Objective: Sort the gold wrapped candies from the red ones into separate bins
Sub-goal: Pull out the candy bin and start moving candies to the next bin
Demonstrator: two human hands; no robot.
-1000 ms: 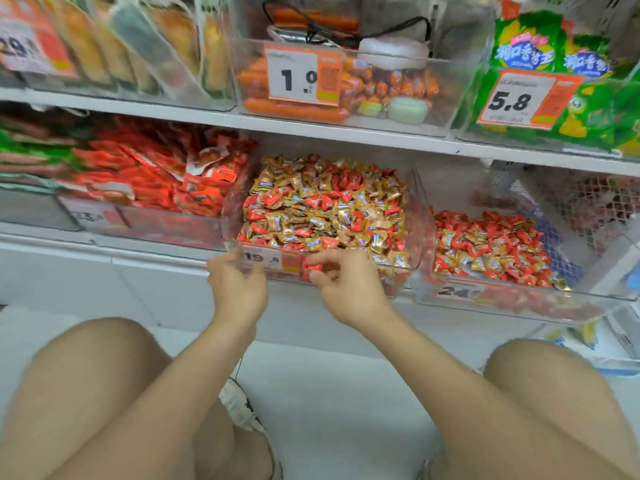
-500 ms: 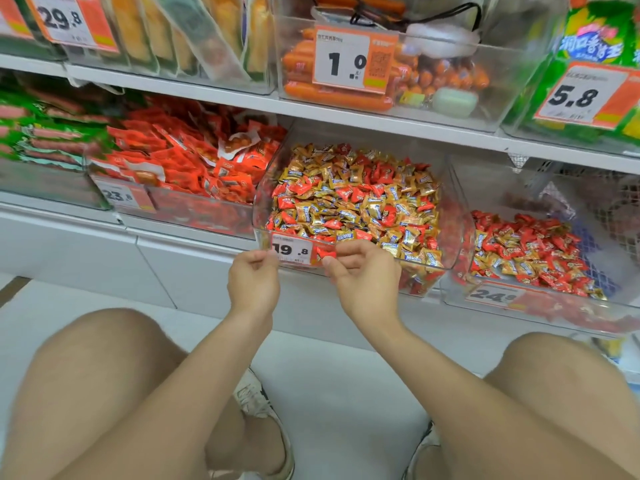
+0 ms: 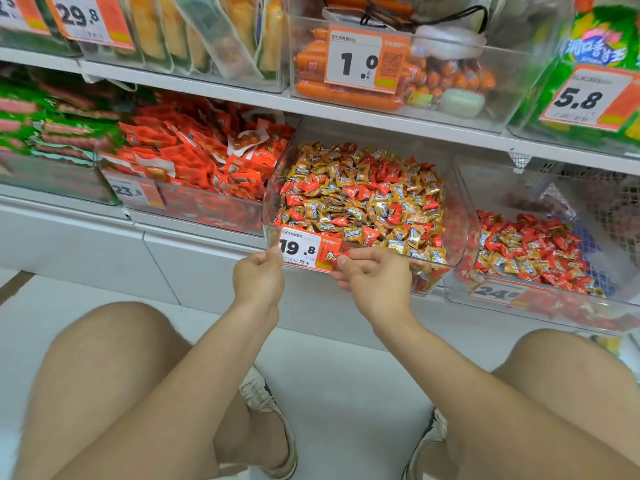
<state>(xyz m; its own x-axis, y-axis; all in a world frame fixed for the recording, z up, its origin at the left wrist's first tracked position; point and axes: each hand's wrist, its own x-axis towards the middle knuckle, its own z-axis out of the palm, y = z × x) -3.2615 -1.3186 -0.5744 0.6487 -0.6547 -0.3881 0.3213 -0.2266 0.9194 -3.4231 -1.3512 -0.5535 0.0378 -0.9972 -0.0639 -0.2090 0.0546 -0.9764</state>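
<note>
Red foil shows between the thumb and forefinger of the right hand [image 3: 375, 278], which pinches one red candy [image 3: 333, 255] at the front lip of the clear bin [image 3: 464, 216], just beyond its knuckles. Over the last second both hands have barely shifted. It is mostly the view that has drawn closer, so the candy is picked out but, I'd judge, not yet carried anywhere. The bin of mostly red sweets [image 3: 588, 308] sits off past the right hand's outer side and looks the likely home for it. Ahead of both hands the heap is still a thorough mix of gold candies [image 3: 377, 209] and red, so the sorting seems at an early stage. The left hand [image 3: 258, 275] is curled beside the price tag [image 3: 298, 249], thumb tip at the tag's edge. Whether it grips anything inside the fist I cannot tell. The hands hide part of the near bin's front, and the red bin's far side runs out of sight.
</note>
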